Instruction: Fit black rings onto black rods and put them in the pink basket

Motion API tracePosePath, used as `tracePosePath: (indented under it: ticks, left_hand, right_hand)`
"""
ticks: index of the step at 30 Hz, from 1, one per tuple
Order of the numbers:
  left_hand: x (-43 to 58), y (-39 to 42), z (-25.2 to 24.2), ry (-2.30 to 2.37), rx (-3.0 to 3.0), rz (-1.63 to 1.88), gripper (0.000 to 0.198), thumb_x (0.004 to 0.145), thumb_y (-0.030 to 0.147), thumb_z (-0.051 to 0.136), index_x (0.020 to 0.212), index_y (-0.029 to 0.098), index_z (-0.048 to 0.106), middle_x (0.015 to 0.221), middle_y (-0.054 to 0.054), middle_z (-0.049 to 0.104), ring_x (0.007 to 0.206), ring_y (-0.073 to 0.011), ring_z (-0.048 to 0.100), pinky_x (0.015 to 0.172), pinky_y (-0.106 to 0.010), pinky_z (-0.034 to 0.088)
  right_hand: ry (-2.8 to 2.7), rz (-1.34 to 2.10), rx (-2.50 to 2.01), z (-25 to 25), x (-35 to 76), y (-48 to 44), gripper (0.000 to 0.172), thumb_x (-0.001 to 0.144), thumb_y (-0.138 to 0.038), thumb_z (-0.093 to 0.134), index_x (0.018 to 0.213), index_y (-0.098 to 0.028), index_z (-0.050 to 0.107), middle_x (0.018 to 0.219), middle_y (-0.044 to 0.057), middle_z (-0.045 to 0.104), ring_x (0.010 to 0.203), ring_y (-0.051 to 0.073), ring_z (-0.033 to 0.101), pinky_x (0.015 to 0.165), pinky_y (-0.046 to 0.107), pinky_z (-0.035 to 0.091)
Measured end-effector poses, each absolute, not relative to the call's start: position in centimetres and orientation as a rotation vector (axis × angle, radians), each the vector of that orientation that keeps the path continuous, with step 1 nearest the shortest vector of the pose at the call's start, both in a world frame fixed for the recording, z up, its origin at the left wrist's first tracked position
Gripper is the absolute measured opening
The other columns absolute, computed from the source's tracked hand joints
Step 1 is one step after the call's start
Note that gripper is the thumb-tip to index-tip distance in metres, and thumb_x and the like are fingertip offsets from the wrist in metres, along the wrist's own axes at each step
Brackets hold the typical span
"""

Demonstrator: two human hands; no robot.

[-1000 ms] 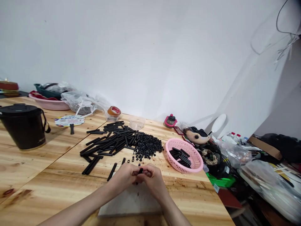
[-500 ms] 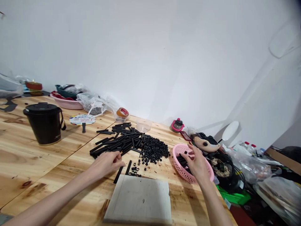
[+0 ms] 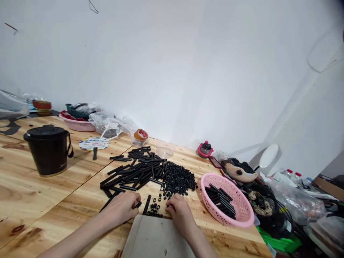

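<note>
My left hand [image 3: 119, 209] rests at the near edge of the loose black tubes, its fingertips pinching a small black piece [image 3: 137, 204]. My right hand [image 3: 181, 215] is curled on the wood, its fingertips beside a mound of small black rings [image 3: 177, 181]. Between the hands lie a single black tube [image 3: 146, 205] and a little cluster of rings [image 3: 154, 210]. A heap of black tubes [image 3: 131, 172] spreads left of the mound. Below both hands is a pale flat board [image 3: 154, 239]. A pink plastic basket [image 3: 219, 176] with black tubes inside stands to the right.
The wooden tabletop [image 3: 40, 200] has a seam running across it. A black lidded bucket [image 3: 48, 154] stands at left. Behind the heap are a tape roll [image 3: 141, 135] and a clear plastic cup [image 3: 165, 150]. Bags and cluttered items crowd the right edge.
My right hand has moved from the pink basket back to the rings on the table. My left hand has shifted right and now pinches a small black piece.
</note>
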State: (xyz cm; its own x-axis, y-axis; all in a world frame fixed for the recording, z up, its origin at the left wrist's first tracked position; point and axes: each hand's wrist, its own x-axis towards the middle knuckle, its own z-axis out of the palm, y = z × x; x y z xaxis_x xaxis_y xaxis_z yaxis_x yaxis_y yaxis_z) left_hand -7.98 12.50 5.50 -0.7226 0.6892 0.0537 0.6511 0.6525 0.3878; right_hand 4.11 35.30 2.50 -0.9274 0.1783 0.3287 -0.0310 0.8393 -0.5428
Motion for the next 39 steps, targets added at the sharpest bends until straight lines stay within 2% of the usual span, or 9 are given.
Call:
tracePosePath:
  ticks: [3, 7, 12, 15, 19, 25, 29, 39]
  left_hand:
    - [-7.9, 13.3, 5.6, 2.615, 1.111, 0.875, 0.026, 0.069, 0.018, 0.052, 0.089, 0.02, 0.068, 0.069, 0.001, 0.065, 0.067, -0.019, 0.06, 0.058, -0.025, 0.032]
    - [-7.3, 15.6, 6.0, 2.211, 1.008, 1.413, 0.023, 0.069, 0.019, 0.054, 0.09, 0.017, 0.062, 0.071, 0.004, 0.058, 0.064, -0.0143, 0.053, 0.058, -0.022, 0.035]
    - [-6.1, 19.9, 5.9, 1.824, 1.007, 1.724, 0.021, 0.07, 0.021, 0.064, 0.091, 0.016, 0.062, 0.077, 0.001, 0.059, 0.075, -0.0151, 0.055, 0.067, -0.023, 0.04]
    - [-5.8, 21.9, 4.8, 1.55, 1.025, 1.771, 0.029, 0.075, 0.031, 0.07, 0.099, 0.017, 0.063, 0.083, -0.001, 0.063, 0.076, -0.0154, 0.057, 0.068, -0.024, 0.042]
    - [-5.9, 22.6, 3.6, 1.52, 1.087, 1.724, 0.033, 0.082, 0.04, 0.068, 0.107, 0.019, 0.068, 0.094, -0.005, 0.07, 0.086, -0.0192, 0.062, 0.074, -0.026, 0.046]
    - [-6.0, 21.7, 4.0, 1.644, 1.081, 1.744, 0.028, 0.082, 0.035, 0.068, 0.106, 0.021, 0.075, 0.105, -0.007, 0.074, 0.099, -0.0252, 0.065, 0.087, -0.032, 0.048]
    - [-5.7, 21.6, 3.9, 1.554, 1.028, 1.823, 0.031, 0.08, 0.03, 0.071, 0.109, 0.021, 0.071, 0.105, -0.006, 0.074, 0.1, -0.0245, 0.066, 0.088, -0.032, 0.051]
    - [-5.1, 21.4, 4.2, 1.642, 0.949, 1.85, 0.033, 0.079, 0.032, 0.073, 0.109, 0.019, 0.068, 0.099, -0.006, 0.073, 0.096, -0.0222, 0.065, 0.086, -0.03, 0.051]
  right_hand:
    - [-2.601, 0.819, -0.111, 2.6, 4.5, 35.5, 0.024, 0.073, 0.002, 0.058, 0.083, -0.017, 0.067, 0.085, 0.004, 0.063, 0.083, 0.019, 0.06, 0.071, 0.025, 0.04]
    - [-2.377, 1.075, -0.123, 2.6, 4.7, 35.9, 0.015, 0.079, -0.01, 0.059, 0.089, -0.018, 0.068, 0.075, 0.002, 0.059, 0.066, 0.016, 0.054, 0.059, 0.024, 0.039]
    - [-2.047, 1.545, -0.136, 3.0, 4.3, 37.1, 0.02, 0.086, -0.031, 0.063, 0.099, -0.018, 0.071, 0.082, 0.006, 0.064, 0.07, 0.018, 0.06, 0.064, 0.027, 0.047]
    - [-1.878, 1.757, -0.131, 3.7, 4.6, 37.6, 0.023, 0.083, -0.035, 0.068, 0.098, -0.018, 0.069, 0.086, 0.008, 0.069, 0.075, 0.02, 0.064, 0.07, 0.03, 0.051]
    - [-1.828, 1.766, -0.092, 4.6, 5.3, 37.7, 0.02, 0.083, -0.036, 0.069, 0.094, -0.019, 0.071, 0.087, 0.007, 0.069, 0.077, 0.019, 0.064, 0.07, 0.028, 0.051]
    - [-1.845, 1.812, -0.087, 4.9, 5.7, 36.7, 0.014, 0.081, -0.031, 0.072, 0.092, -0.022, 0.073, 0.08, 0.002, 0.064, 0.069, 0.014, 0.061, 0.065, 0.024, 0.048]
    - [-1.818, 1.811, -0.081, 4.7, 5.8, 35.9, 0.009, 0.082, -0.025, 0.069, 0.09, -0.024, 0.073, 0.089, 0.002, 0.065, 0.074, 0.014, 0.062, 0.068, 0.024, 0.05]
    - [-1.92, 1.585, -0.055, 4.7, 6.0, 36.1, 0.016, 0.081, -0.015, 0.066, 0.089, -0.025, 0.075, 0.094, 0.005, 0.066, 0.089, 0.02, 0.062, 0.073, 0.026, 0.052]
